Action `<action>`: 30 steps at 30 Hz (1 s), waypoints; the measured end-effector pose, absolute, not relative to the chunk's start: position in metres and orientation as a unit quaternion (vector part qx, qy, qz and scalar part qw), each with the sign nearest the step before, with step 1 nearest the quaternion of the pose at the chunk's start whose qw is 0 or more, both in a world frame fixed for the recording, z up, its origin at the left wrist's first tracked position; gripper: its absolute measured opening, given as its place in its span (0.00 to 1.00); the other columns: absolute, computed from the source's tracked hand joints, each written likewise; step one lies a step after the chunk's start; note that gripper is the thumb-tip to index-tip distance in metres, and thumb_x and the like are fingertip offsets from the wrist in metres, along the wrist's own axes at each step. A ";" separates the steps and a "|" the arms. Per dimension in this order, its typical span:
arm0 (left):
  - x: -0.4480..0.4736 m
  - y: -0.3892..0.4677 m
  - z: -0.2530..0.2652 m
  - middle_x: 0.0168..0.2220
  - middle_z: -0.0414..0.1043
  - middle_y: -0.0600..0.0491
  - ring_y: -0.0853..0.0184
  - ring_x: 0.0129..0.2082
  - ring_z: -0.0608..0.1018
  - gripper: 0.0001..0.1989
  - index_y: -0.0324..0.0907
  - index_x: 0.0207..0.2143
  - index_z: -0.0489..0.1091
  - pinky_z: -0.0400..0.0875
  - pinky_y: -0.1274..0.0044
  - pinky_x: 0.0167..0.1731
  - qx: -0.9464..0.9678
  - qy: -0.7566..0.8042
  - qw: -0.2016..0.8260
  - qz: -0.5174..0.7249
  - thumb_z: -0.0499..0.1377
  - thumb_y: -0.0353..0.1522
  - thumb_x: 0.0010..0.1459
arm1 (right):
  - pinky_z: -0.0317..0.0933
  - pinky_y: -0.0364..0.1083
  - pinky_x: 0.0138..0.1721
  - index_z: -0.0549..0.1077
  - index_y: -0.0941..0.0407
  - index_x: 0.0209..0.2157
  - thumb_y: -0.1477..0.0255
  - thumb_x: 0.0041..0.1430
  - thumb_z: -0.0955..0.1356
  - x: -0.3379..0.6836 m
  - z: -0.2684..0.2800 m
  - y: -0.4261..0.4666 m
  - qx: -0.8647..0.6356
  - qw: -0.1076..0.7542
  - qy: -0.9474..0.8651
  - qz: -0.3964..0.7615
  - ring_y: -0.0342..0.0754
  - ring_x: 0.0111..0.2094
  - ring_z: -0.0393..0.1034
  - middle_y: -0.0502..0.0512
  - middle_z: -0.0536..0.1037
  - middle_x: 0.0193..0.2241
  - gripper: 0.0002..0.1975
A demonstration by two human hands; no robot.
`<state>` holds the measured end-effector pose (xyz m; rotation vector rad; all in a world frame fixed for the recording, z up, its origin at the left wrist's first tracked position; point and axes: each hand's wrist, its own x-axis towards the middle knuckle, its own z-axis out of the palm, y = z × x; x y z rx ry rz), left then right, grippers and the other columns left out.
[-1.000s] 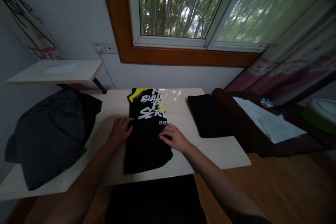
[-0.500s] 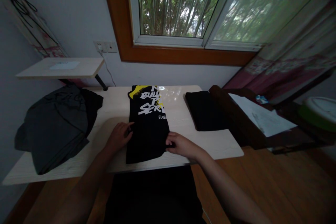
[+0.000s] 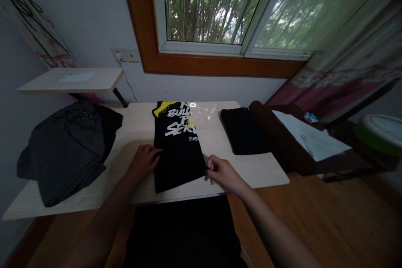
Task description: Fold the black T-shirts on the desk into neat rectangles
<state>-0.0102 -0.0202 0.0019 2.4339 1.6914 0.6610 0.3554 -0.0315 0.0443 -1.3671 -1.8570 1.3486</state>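
A black T-shirt [image 3: 179, 163] with white lettering and a yellow patch lies folded into a narrow strip on the table. Its lower right corner is pulled outward, pinched between the thumb and fingers of my right hand [image 3: 221, 172]. At the shirt's left edge rests my left hand [image 3: 143, 162], with the index finger stretched onto the cloth and the thumb apart from it. The part of the left hand's fingers under the palm is hidden.
On the pale table [image 3: 207, 121], a dark grey garment heap [image 3: 69, 146] lies left and a folded black cloth [image 3: 246, 132] right. A small raised shelf [image 3: 103, 77] stands at the back left. A brown chair-like piece holding papers [image 3: 309, 134] adjoins the right side.
My right hand has moved slightly right, drawing the shirt's lower right corner outward so its bottom edge is straighter and slanted. My left hand stays at the left edge.
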 end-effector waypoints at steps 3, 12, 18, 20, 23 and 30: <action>-0.010 -0.021 0.003 0.46 0.70 0.46 0.55 0.49 0.69 0.16 0.47 0.53 0.74 0.67 0.61 0.54 0.801 0.554 0.052 0.221 0.56 0.36 0.65 | 0.54 0.41 0.27 0.63 0.53 0.28 0.75 0.54 0.68 0.359 0.044 -0.033 -0.478 0.191 -0.750 0.415 0.42 0.24 0.64 0.44 0.67 0.23 0.08; -0.003 -0.055 0.015 0.47 0.73 0.48 0.56 0.52 0.70 0.18 0.48 0.53 0.72 0.67 0.62 0.55 0.836 0.484 0.142 0.217 0.62 0.41 0.62 | 0.54 0.41 0.32 0.62 0.53 0.29 0.80 0.51 0.67 0.360 0.048 -0.030 -0.450 0.219 -0.797 0.338 0.43 0.29 0.64 0.46 0.68 0.28 0.09; -0.003 -0.081 0.019 0.46 0.73 0.49 0.58 0.51 0.72 0.12 0.48 0.45 0.74 0.63 0.61 0.59 0.871 0.429 0.147 0.191 0.65 0.35 0.58 | 0.52 0.41 0.30 0.63 0.53 0.30 0.80 0.50 0.66 0.361 0.046 -0.030 -0.475 0.206 -0.789 0.331 0.42 0.27 0.63 0.44 0.68 0.25 0.09; -0.003 -0.083 0.022 0.42 0.74 0.51 0.61 0.47 0.73 0.07 0.47 0.41 0.74 0.63 0.62 0.58 0.878 0.419 0.141 0.186 0.61 0.30 0.59 | 0.53 0.41 0.31 0.62 0.53 0.30 0.81 0.49 0.66 0.361 0.049 -0.031 -0.459 0.185 -0.807 0.322 0.43 0.28 0.64 0.45 0.69 0.27 0.10; -0.003 -0.084 0.031 0.36 0.74 0.52 0.63 0.42 0.73 0.07 0.45 0.35 0.72 0.66 0.67 0.50 0.887 0.405 0.151 0.164 0.58 0.25 0.57 | 0.54 0.41 0.35 0.63 0.53 0.30 0.83 0.47 0.65 0.360 0.053 -0.034 -0.420 0.146 -0.846 0.293 0.45 0.34 0.66 0.48 0.70 0.30 0.12; -0.002 -0.092 0.057 0.34 0.72 0.54 0.65 0.38 0.72 0.08 0.43 0.31 0.69 0.65 0.73 0.40 0.877 0.409 0.228 0.113 0.57 0.22 0.52 | 0.55 0.40 0.33 0.68 0.54 0.32 0.82 0.47 0.67 0.361 0.057 -0.038 -0.385 0.055 -0.865 0.316 0.43 0.31 0.65 0.50 0.72 0.34 0.11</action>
